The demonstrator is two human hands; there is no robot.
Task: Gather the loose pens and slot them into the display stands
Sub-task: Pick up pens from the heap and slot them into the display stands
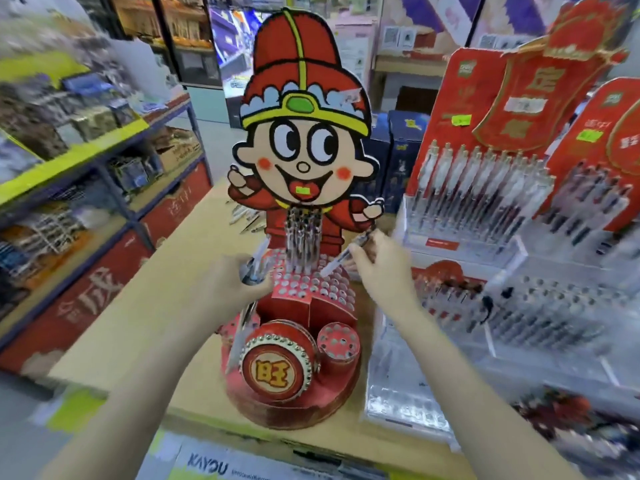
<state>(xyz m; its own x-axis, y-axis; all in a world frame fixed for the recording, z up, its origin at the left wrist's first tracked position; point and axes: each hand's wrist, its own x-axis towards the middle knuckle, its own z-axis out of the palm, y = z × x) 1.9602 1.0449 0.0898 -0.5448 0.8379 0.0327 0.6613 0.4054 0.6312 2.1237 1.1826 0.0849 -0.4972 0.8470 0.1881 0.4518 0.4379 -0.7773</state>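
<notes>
Red cardboard makes up the cartoon-figure display stand at the middle of the tan bench, its tiered top dotted with round holes. A cluster of pens stands slotted in the rear rows, just below the figure's chin; the front rows and the small round holder at 4 o'clock of the stand show open holes.

At 9 o'clock of the stand, the left hand has its grip curled tight round a bundle of pens, their ends jutting up toward 1 o'clock and down toward 7 o'clock. At 3 o'clock, the right hand pinches a single pen between thumb and fingers, tilted, with its tip just over the holes.

More loose pens lie on the bench at 10 o'clock behind the stand. Clear tiered racks at 3 o'clock hold rows of pens.
</notes>
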